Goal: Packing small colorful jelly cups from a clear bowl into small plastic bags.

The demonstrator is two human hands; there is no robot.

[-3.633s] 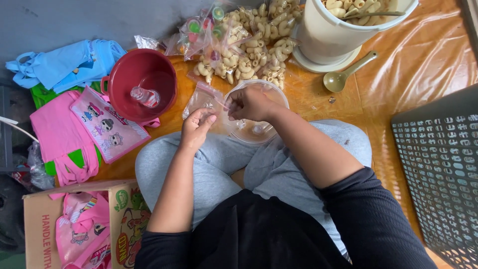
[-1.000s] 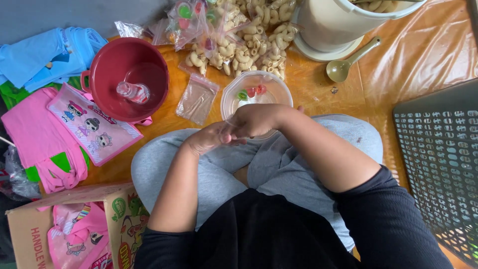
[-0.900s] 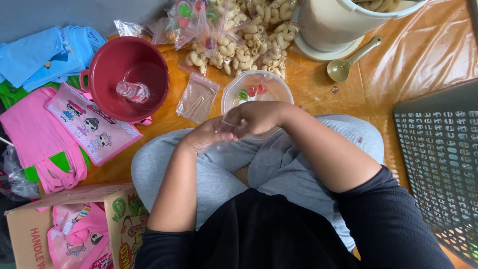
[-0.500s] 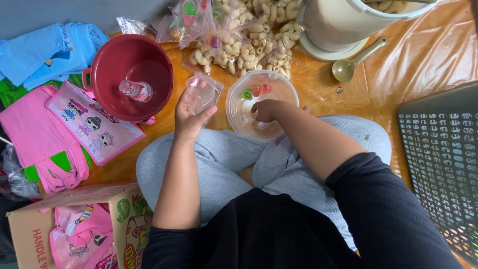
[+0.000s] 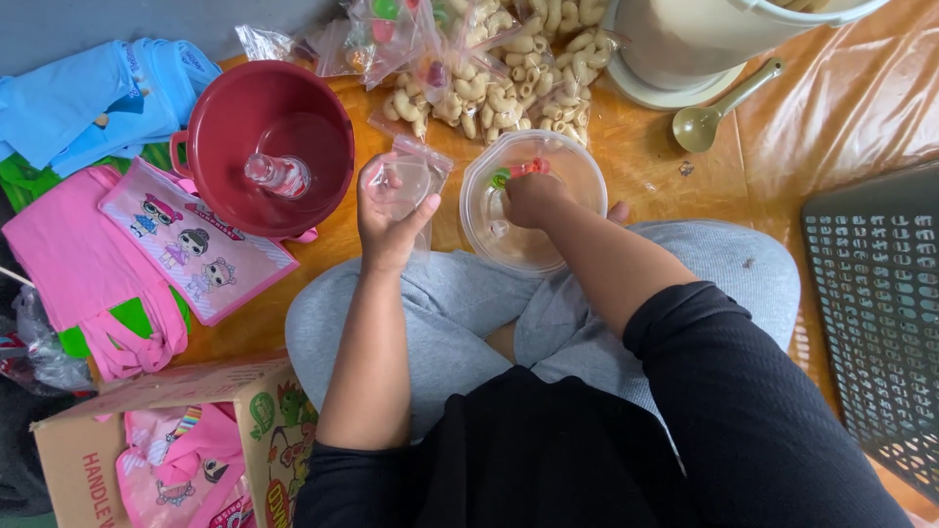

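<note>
Bag (image 5: 411, 181), small and clear, sits upright in the left hand (image 5: 391, 220); the right hand (image 5: 533, 196) pinches sweets inside the clear bowl (image 5: 577, 176). Loosely gripped, the bag could fold shut and spill sweets.

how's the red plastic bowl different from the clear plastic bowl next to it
The red plastic bowl is opaque; the clear plastic bowl shows the floor through it. The red bowl has side handles and holds a small clear cup; the clear bowl has no visible handle and holds little red and green pieces. The right hand reaches into the clear bowl; no hand touches the red bowl. Both are round, upright and on the orange floor.
</note>
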